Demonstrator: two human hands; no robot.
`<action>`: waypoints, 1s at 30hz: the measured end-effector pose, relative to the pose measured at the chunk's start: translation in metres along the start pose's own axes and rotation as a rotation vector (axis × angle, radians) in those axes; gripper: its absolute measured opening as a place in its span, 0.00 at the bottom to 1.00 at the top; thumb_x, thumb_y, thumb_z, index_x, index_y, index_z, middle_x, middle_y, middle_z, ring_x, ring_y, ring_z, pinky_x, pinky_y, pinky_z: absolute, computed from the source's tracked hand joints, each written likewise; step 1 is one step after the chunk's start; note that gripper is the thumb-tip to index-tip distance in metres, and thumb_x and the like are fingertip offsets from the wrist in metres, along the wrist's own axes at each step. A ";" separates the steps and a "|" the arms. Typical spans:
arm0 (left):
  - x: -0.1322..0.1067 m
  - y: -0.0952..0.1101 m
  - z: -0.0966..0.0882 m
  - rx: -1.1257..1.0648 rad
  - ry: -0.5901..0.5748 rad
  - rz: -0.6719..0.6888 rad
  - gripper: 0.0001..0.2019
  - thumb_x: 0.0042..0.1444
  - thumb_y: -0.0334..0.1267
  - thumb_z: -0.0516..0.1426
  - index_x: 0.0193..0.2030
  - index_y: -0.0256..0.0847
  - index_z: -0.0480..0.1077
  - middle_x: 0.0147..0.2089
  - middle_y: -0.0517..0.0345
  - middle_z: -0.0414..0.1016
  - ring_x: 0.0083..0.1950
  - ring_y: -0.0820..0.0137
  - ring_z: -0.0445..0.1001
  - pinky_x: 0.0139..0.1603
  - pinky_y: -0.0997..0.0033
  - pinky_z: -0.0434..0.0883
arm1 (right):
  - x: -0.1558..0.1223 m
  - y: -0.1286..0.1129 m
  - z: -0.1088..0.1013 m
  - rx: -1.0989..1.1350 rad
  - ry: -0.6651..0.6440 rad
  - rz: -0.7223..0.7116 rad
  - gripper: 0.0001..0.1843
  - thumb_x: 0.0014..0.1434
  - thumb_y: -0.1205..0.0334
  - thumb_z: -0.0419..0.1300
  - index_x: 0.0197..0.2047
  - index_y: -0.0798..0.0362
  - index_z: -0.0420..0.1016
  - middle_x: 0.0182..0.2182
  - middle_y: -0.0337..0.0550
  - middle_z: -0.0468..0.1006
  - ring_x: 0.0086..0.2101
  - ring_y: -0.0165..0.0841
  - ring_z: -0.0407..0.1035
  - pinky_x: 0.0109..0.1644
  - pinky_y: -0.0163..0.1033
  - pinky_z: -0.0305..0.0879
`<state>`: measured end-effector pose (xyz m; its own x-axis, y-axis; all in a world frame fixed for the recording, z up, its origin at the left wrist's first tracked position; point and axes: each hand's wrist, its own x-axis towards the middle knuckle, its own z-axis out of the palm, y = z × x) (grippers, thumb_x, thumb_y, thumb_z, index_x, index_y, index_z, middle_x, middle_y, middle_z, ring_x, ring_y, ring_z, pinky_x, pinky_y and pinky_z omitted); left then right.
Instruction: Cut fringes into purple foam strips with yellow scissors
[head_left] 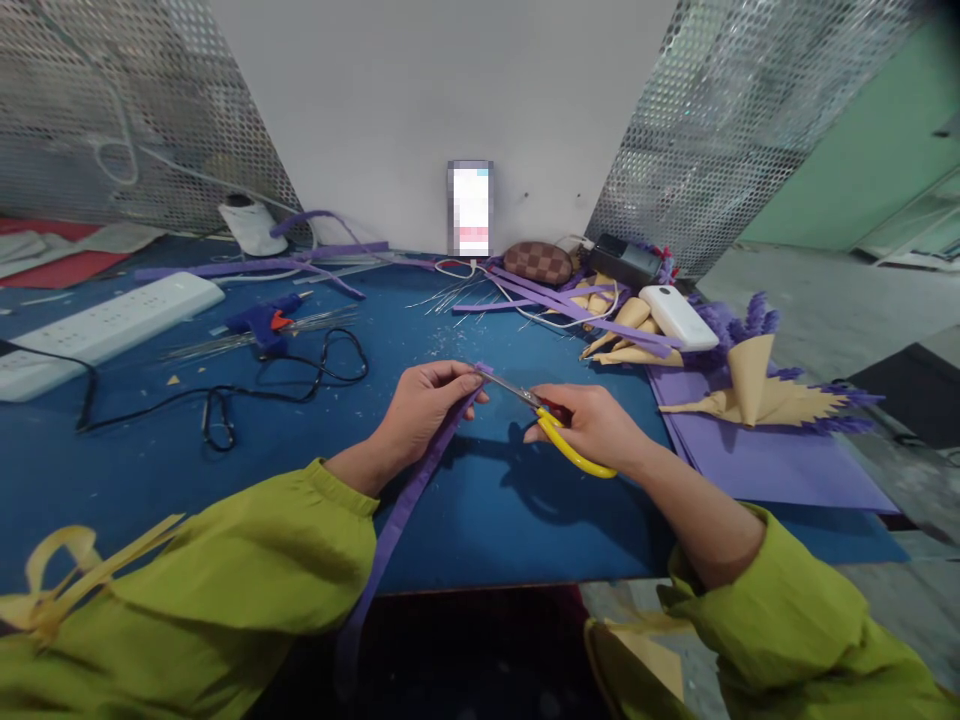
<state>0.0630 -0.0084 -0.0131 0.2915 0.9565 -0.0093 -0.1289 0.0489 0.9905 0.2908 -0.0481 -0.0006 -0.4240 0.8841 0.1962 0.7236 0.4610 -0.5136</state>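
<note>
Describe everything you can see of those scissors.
The scissors have silvery, metal-looking blades joined at a pivot, and glossy yellow handles. The right hand grips them above the blue table; the blades slant toward the left hand, tips at the purple strip it holds. Whether they're cutting is unclear.

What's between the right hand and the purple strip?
Head view: the yellow-handled scissors, held in the right hand; their blades reach the upper end of the purple strip, which the left hand pinches.

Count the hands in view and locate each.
2: the left hand pinches a purple strip; the right hand holds yellow-handled scissors, both over the blue table.
</note>
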 end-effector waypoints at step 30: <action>0.001 0.000 -0.002 -0.065 -0.033 -0.058 0.08 0.49 0.41 0.65 0.33 0.38 0.76 0.27 0.59 0.78 0.24 0.76 0.71 0.28 0.76 0.69 | 0.002 0.006 0.001 0.213 -0.082 0.080 0.20 0.55 0.45 0.63 0.30 0.54 0.69 0.22 0.32 0.58 0.26 0.26 0.51 0.28 0.31 0.48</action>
<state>0.0613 -0.0063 -0.0136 0.3312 0.9416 -0.0606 -0.1714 0.1232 0.9775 0.2939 -0.0432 -0.0040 -0.4194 0.9039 0.0836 0.6292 0.3559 -0.6910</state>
